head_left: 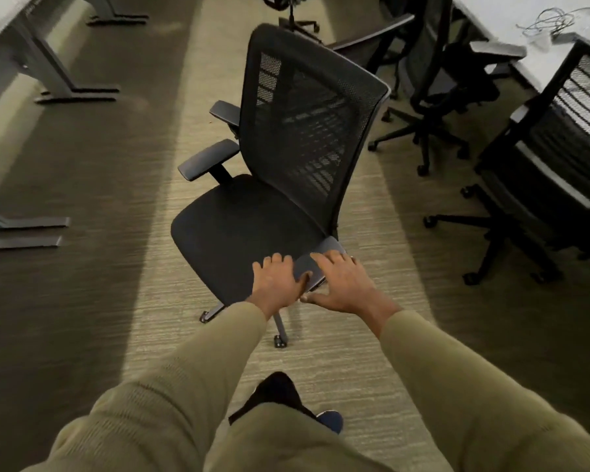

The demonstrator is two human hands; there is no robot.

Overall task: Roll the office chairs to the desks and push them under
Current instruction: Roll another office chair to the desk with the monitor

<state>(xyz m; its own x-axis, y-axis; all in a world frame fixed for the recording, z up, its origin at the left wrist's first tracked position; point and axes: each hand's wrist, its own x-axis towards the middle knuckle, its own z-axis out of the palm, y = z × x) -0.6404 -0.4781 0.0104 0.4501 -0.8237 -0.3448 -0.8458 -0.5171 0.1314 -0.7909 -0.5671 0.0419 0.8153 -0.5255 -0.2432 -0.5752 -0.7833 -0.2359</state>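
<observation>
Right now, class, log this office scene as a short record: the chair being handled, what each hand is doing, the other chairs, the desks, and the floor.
Chair in hand: black mesh-back office chair, in the carpeted aisle, not under any desk
Left hand: left hand flat on the near armrest and seat edge
Right hand: right hand spread over the same armrest, not clenched
Other chairs: two black chairs beside the right desk
Desks: right desk with cables; left desk legs visible
Floor: striped carpet

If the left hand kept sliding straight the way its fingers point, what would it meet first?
Probably only the chair's seat, which the left hand already rests over. Further along, it would likely meet the mesh backrest, though depth is hard to judge.
</observation>
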